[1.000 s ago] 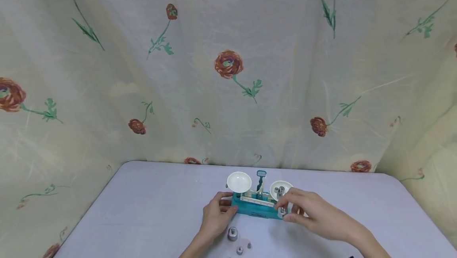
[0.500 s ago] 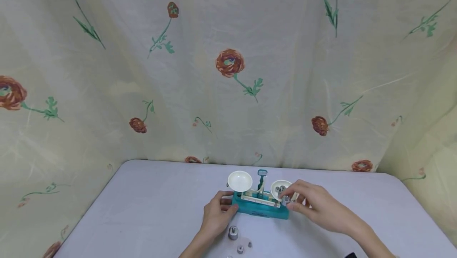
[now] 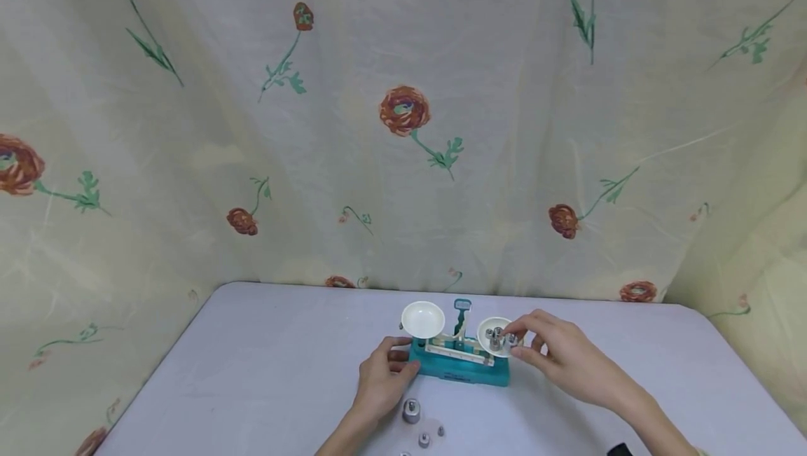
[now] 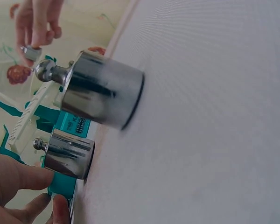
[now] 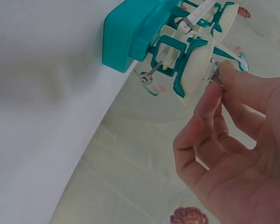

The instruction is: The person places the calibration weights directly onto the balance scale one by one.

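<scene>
A teal balance scale (image 3: 463, 370) with two white pans stands on the table. My left hand (image 3: 381, 379) grips the left end of its base, thumb in front and fingers behind. Over the right pan (image 3: 495, 322), my right hand (image 3: 564, 358) pinches a shiny metal weight (image 3: 511, 339) between thumb and fingertips, right at the pan's near right side. Several smaller metal weights (image 3: 494, 343) sit in that pan. The left pan (image 3: 422, 319) holds nothing. In the right wrist view, the pinched weight (image 5: 215, 74) is partly hidden by the fingertips.
A large knobbed weight (image 3: 411, 411) stands in front of the scale, with a smaller weight (image 3: 424, 440) and a tiny weight (image 3: 441, 431) near it. A black object (image 3: 620, 450) shows at the lower edge. Flowered cloth (image 3: 403, 183) hangs behind the table.
My right hand has lifted the weight from before the scale's right end, up and back over the right pan. The left hand has stayed on the base.
</scene>
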Demonstrator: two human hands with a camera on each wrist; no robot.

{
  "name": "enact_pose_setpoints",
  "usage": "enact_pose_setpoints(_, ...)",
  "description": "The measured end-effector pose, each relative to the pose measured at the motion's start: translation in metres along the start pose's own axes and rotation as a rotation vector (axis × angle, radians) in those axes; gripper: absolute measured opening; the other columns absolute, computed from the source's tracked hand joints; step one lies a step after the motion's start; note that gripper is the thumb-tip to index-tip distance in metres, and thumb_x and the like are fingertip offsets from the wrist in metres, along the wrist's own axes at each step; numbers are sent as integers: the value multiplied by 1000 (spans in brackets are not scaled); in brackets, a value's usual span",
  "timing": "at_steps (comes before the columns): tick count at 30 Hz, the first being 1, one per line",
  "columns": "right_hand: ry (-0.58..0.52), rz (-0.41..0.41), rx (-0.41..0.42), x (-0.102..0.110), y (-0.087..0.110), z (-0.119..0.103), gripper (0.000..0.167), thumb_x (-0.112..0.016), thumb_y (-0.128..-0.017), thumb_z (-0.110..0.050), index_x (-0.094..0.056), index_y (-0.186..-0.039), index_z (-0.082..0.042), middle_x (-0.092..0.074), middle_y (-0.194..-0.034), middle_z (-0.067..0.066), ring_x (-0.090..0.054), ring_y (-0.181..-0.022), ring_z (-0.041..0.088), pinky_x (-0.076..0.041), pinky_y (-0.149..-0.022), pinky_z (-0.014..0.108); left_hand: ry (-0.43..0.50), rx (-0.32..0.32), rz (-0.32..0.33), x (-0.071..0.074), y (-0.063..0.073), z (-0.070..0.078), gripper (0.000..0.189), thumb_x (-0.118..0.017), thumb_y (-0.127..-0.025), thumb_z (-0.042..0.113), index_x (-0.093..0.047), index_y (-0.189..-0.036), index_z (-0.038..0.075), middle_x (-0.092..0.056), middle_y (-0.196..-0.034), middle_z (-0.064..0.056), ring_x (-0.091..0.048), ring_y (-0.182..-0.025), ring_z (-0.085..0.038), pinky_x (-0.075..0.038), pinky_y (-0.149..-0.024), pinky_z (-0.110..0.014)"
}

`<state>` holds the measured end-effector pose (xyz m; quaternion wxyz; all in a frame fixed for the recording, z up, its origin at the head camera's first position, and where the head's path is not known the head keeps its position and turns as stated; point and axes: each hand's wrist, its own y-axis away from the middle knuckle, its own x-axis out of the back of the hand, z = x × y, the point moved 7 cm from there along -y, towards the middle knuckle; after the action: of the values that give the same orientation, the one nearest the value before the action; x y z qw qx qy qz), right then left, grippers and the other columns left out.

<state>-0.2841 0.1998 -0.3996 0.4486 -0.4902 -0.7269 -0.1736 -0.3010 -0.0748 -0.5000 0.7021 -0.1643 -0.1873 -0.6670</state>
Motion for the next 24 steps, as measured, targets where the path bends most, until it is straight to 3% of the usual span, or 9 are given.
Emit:
enact_pose_setpoints(7, 13, 29, 5, -2, -3, 3, 25, -77, -101, -24, -72, -124, -16, -75, -120, 0, -60, -86, -1, -56, -73, 19, -3, 3, -2, 0, -1, -1, 44, -80, -95, 15, -67, -137, 11, -76, -113, -10, -70, -95, -15, -63, -84, -37)
enact_pose_setpoints(16, 0, 20, 33, -8, -3, 4, 24, -74, -103, -27, -70, -124, -15, -75, -123, 3, -57, -82, -6, -53, -69, 19, 12, -3, -2, 1, 0, 0, 43, -81, -95, 15, -68, -136, 11, -76, -111, -9, -70, -92, -14, -63, -81, -35)
enact_pose_setpoints(24, -9, -10, -5, -11, -5, 4, 26, -72, -104, -31, -69, -126, -17, -73, -125, 1, -58, -85, -4, -53, -70, 20, 5, -4, -4, 1, -1, 0, 44, -81, -95, 15, -67, -136, 11, -76, -112, -8, -70, -93, -14, -63, -83, -36)
